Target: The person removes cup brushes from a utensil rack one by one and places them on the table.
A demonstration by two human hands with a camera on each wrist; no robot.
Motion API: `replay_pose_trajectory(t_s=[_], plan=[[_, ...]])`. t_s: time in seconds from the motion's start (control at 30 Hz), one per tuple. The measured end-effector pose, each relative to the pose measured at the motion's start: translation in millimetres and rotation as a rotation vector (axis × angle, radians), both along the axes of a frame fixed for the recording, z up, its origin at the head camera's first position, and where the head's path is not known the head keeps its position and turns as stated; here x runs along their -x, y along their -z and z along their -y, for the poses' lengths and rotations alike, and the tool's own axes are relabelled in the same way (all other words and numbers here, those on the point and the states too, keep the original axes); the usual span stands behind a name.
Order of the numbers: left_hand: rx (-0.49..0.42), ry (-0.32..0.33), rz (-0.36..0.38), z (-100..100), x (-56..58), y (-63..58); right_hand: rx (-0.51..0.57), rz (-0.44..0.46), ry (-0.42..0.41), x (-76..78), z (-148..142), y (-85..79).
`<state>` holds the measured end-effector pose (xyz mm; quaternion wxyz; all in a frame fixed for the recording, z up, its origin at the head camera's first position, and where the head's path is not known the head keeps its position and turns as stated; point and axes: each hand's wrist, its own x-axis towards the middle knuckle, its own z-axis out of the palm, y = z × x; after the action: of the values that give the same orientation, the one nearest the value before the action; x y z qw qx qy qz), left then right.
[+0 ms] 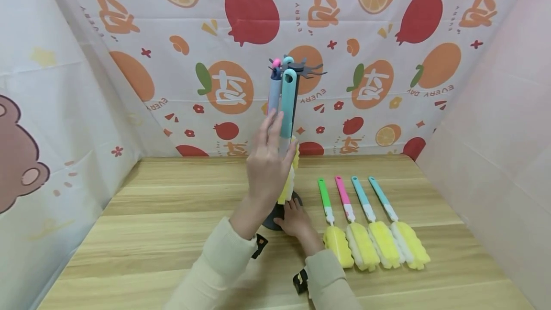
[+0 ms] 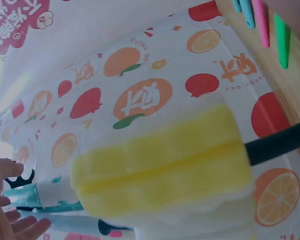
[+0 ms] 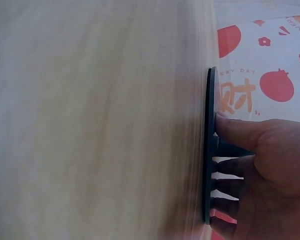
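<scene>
At a wooden table (image 1: pixel 172 204), the head view shows a left hand (image 1: pixel 268 169), fingers extended, alongside brushes (image 1: pixel 287 104) hung from a dark stand (image 1: pixel 296 67); four loose brushes (image 1: pixel 362 245) lie right. Left wrist view: spread fingers, gripping nothing, near the handles (image 2: pixel 29 195). Right wrist view: the right hand (image 3: pixel 272 167), fingers straight, touches the stand's base (image 3: pixel 208 175).

Yellow-white sponges (image 1: pixel 363 247), black stand (image 1: pixel 273 219), fruit-print backdrop (image 1: pixel 337 73)

Free passage left, brush row (image 1: pixel 362 247) right
</scene>
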<state>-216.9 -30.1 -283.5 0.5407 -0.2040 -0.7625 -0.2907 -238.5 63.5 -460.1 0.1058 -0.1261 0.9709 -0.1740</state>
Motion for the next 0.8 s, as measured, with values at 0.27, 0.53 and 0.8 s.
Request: replay_pose_trajectory(t_s=[0.27, 0.53, 0.8], plan=[[0.067, -0.102, -0.031, -10.7, 9.3, -6.8, -0.004, 0.017, 0.001, 2.3, -1.0, 2.1], [0.071, -0.119, -0.022, -11.8, 9.5, -7.8, 0.024, 0.001, 0.004, 2.2, -1.6, 6.6], [0.037, -0.056, -0.065, -10.2, 14.5, -16.6, 0.026, 0.004, 0.01, 2.9, -1.9, 6.7]])
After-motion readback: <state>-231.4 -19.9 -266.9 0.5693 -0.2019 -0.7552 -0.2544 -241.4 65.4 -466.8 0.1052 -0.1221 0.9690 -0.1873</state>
